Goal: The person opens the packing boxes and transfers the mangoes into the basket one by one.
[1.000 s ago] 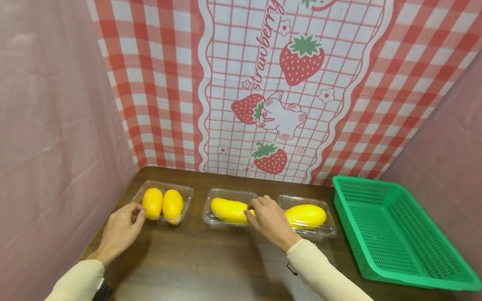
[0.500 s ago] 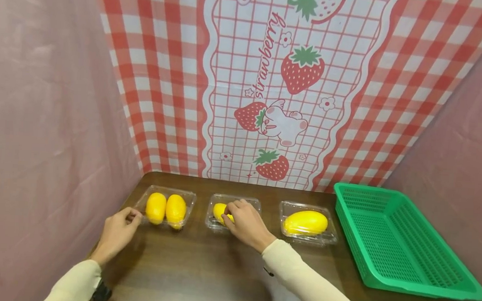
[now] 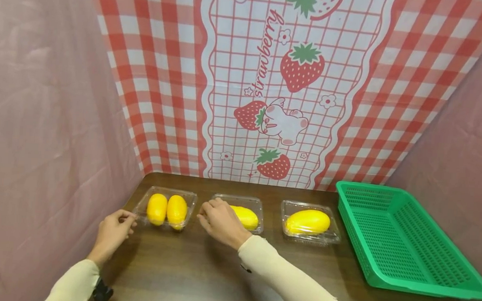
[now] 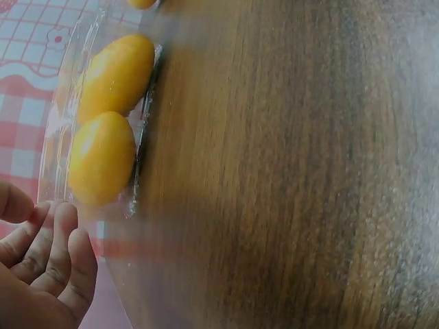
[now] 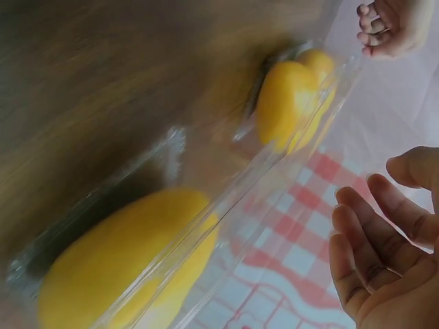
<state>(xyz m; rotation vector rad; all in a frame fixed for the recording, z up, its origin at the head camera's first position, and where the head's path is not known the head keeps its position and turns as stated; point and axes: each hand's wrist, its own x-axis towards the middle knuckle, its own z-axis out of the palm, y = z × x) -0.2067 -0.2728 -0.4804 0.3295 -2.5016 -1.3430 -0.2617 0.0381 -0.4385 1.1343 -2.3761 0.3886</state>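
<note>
My right hand [image 3: 221, 222] hovers over the left side of the middle clear plastic box [image 3: 242, 199], hiding part of the long yellow fruit [image 3: 246, 217] inside. Its fingers are loosely bent and hold nothing, as the right wrist view shows. By the near left corner of the left clear box [image 3: 191, 195], my left hand [image 3: 114, 232] has its fingertips right at the box edge, loosely curled. Two oval, mango-like yellow fruits [image 3: 157, 209] lie side by side in that box. A third clear box [image 3: 333, 231] holds another long yellow fruit [image 3: 308, 221].
A green plastic basket [image 3: 362, 252] stands at the table's right, beside the third box. The brown wooden table [image 3: 185, 275] meets a red-checked strawberry cloth [image 3: 267, 124] behind and pink cloth [image 3: 54, 113] at the left side, with more at right.
My right hand has swept left from between the middle and right boxes to the middle box's left side. My left hand has drawn slightly left, away from the fruits in the left box.
</note>
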